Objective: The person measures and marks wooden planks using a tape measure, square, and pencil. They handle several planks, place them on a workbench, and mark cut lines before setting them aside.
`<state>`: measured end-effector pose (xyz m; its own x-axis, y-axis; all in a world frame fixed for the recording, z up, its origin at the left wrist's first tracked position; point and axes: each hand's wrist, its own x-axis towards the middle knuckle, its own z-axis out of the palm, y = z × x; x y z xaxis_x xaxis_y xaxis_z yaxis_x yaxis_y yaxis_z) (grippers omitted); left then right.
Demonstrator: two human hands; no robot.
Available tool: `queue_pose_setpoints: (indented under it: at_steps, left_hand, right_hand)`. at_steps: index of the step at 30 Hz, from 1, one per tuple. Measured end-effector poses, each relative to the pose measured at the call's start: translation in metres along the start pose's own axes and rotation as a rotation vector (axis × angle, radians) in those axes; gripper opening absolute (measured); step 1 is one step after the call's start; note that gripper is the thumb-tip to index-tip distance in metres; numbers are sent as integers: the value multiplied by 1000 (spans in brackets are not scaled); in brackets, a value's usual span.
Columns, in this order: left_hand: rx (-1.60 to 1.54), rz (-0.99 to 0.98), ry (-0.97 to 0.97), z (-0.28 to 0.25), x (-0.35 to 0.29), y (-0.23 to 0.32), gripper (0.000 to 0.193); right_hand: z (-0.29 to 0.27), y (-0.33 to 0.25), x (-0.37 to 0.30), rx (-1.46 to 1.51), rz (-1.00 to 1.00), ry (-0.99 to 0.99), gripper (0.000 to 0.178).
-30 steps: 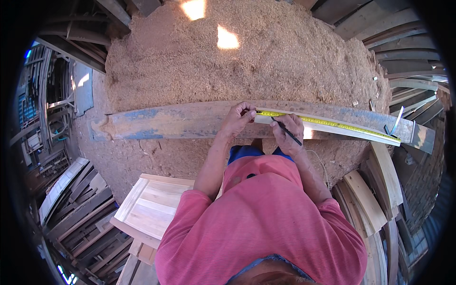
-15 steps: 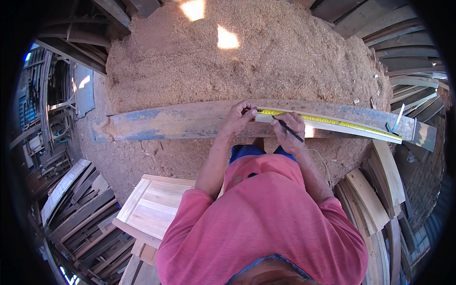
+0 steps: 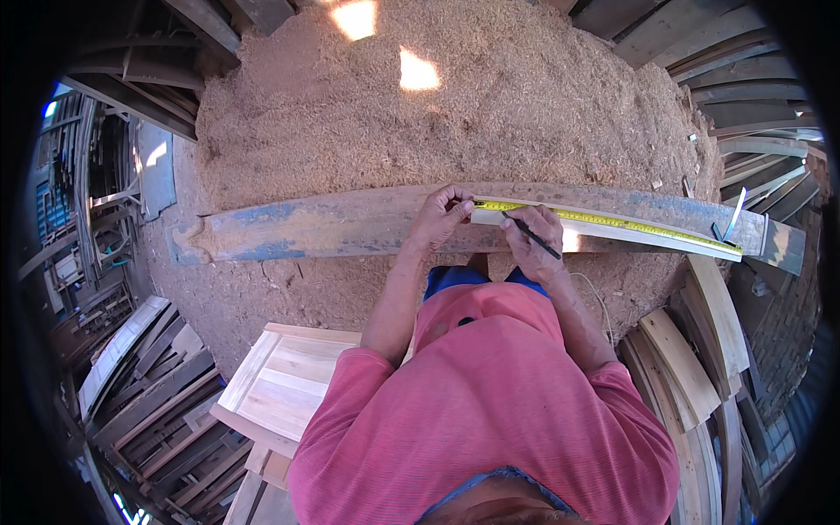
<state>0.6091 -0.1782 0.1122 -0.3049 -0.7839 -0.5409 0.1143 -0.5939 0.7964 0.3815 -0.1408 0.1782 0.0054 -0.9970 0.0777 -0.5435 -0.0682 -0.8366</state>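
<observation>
- Centre: left hand (image 3: pixel 443 219) pinches the yellow tape measure (image 3: pixel 630 225) at one end.
- Just right: right hand (image 3: pixel 541 229) grips a dark pencil (image 3: pixel 548 248) above a pale strip (image 3: pixel 617 234).

Wood shavings (image 3: pixel 490 122), pale wooden panel (image 3: pixel 293 372)

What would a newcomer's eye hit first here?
Likely the pink cloth shirt filling the lower middle. Above it, a thin yellow tape measure runs along a pale wooden strip on a long blue-stained board. The left hand pinches the tape's left end; the right hand holds a slim black pencil-like tool.
</observation>
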Motion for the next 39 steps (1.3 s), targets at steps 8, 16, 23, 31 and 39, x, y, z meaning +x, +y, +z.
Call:
queue_pose_setpoints:
  at_steps: [8, 16, 23, 31, 39]
  left_hand:
    - [-18, 4, -6, 0, 1, -1, 18]
    - [-14, -4, 12, 2, -2, 3, 18]
    - [19, -8, 32, 4, -2, 5, 17]
    - [-4, -10, 6, 1, 0, 2, 16]
    - [-6, 1, -3, -1, 0, 0, 16]
  right_hand:
    - [-2, -1, 1, -6, -36, -2, 11]
    - [-2, -1, 1, -1, -48, -9, 11]
    - [-7, 3, 0, 124, -34, 64, 12]
    - [-6, 5, 0, 20, -91, 39, 11]
    - [-4, 6, -1, 15, -56, 27, 12]
